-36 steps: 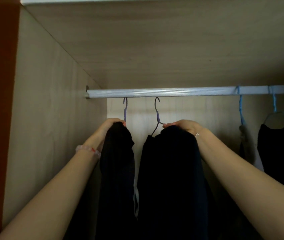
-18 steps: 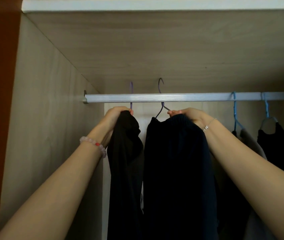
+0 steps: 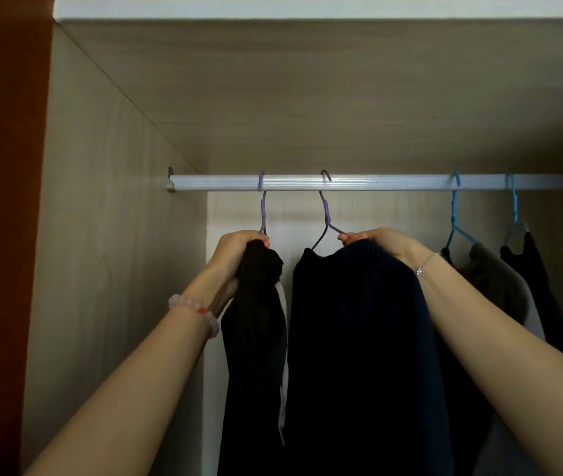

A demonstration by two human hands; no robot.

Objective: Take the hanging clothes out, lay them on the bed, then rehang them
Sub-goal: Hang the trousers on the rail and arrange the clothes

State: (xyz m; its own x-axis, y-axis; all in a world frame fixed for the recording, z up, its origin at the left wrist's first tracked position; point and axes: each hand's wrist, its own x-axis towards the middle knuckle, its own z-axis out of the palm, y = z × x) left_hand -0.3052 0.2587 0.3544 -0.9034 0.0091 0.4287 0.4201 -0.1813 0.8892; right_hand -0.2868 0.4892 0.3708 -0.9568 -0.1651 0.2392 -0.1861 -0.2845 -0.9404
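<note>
Hangers (image 3: 454, 214) crowd rail (image 3: 376, 182) rightward.

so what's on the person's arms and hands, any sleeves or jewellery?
Both forearms bare, no sleeves or gloves. Left hand: chunky pale pink bead bracelet with one red bead at the wrist. Right hand: thin silver chain bracelet with a small sparkly charm.

The rail (image 3: 359, 182) is pale silver with fine ribbing. On it, two purple hangers (image 3: 262, 207) at left and two light blue hangers (image 3: 453, 214) at right. The garments run dark — a brownish-black one (image 3: 256, 338) with white trim, a navy one (image 3: 359, 355). The wardrobe wall (image 3: 101, 252) is pale woodgrain.
</note>
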